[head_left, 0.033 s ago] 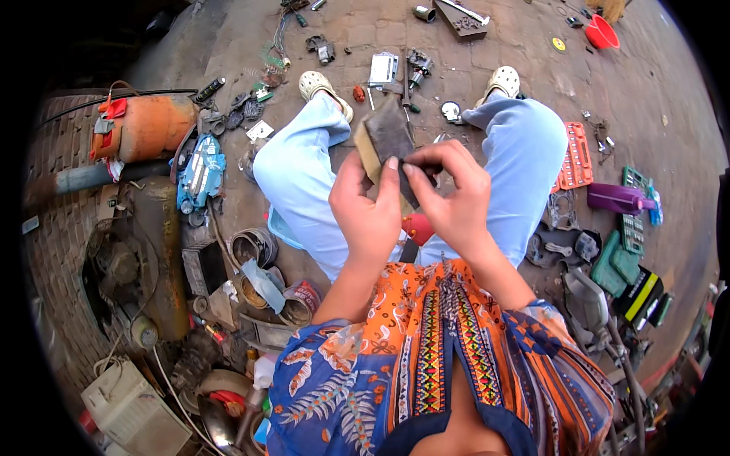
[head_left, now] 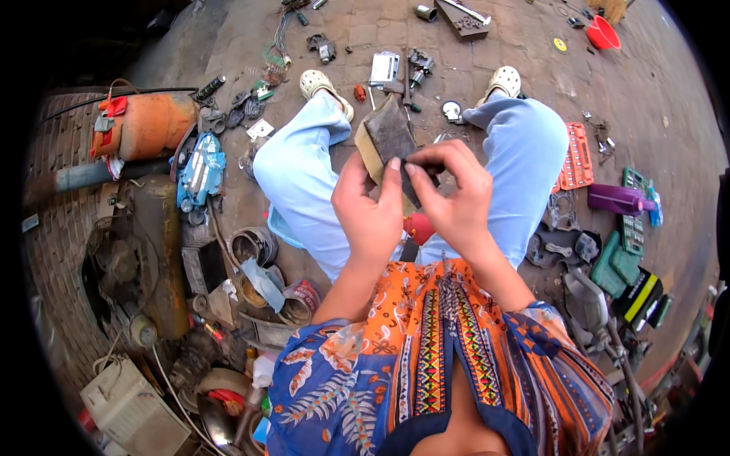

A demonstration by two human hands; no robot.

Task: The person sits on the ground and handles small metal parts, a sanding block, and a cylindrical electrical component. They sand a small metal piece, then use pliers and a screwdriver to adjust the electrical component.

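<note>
Head view: left hand [head_left: 370, 209] and right hand [head_left: 454, 199] both pinched a dark flat block [head_left: 389, 135] above the knees, red socket tray [head_left: 576, 156] lying on the brick floor [head_left: 646, 91].

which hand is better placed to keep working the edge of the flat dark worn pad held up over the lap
Probably the right hand: its fingertips already pinch the near edge of the flat dark worn pad, while the left hand grips it from the side, steadying it.

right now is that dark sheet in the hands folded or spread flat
Folded. The dark sheet shows a tan underside doubled back along its left edge. The left hand and right hand pinch it above the lap.
</note>
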